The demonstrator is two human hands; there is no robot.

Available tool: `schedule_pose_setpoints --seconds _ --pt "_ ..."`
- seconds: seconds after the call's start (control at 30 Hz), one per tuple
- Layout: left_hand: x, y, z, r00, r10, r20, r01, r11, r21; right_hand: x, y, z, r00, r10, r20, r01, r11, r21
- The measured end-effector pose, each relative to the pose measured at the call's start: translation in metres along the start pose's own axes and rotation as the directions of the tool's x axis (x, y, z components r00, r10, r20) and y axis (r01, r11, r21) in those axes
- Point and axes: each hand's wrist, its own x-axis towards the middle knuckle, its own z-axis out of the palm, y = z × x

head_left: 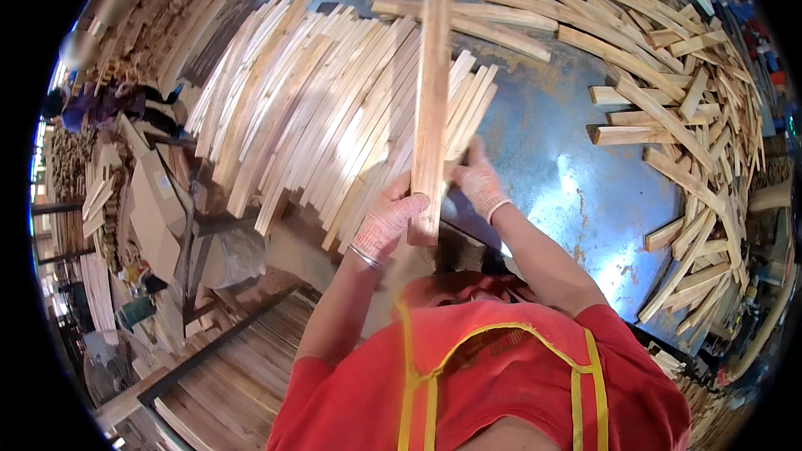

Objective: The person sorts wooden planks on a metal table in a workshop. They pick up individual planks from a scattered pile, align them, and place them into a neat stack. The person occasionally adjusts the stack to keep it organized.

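A long wooden plank [432, 92] stands tilted up in front of me, its near end in my left hand [387, 224]. That gloved hand is closed, with the thumb across the plank's face. Just right of the plank is my right hand [480, 185], also gloved, at the near ends of some wooden strips [470, 108]. Its fingers are bent and partly hidden behind the plank, so its hold is unclear. Left of the plank, many pale wooden strips [334, 108] lie side by side in a broad row.
A shiny metal table [551, 175] carries the wood. Loose planks [668, 117] are heaped along its right side and far edge. At lower left a dark frame holds boards [242, 367]. Farther left are a fan [113, 363], stacked timber and another person [117, 108].
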Motion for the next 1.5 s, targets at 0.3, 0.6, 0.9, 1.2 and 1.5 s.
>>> schedule_pose_setpoints --seconds 0.3,0.6,0.9,1.2,1.5 --pt "0.023 -0.039 0.085 0.964 -0.132 0.232 0.070 0.964 0.258 -0.119 0.022 -0.086 0.764 -0.049 0.644 -0.434 0.698 0.569" --pt "0.045 -0.107 0.158 0.946 -0.201 0.253 -0.088 0.592 0.801 -0.011 -0.020 -0.424 0.902 -0.304 -0.306 0.388 0.881 0.269" --pt "0.046 -0.162 0.256 0.977 -0.093 0.191 -0.111 0.542 0.833 0.031 0.146 -0.464 0.857 -0.514 0.041 0.265 0.370 -0.890" --pt "0.079 -0.122 0.317 0.865 0.274 0.421 -0.342 -0.295 0.893 -0.012 0.123 -0.505 0.734 -0.656 -0.177 0.327 0.570 -0.754" --pt "0.090 -0.133 0.236 0.924 0.016 0.382 -0.378 -0.109 0.919 -0.043 0.217 -0.596 0.801 -0.135 -0.583 -0.509 0.358 -0.783"
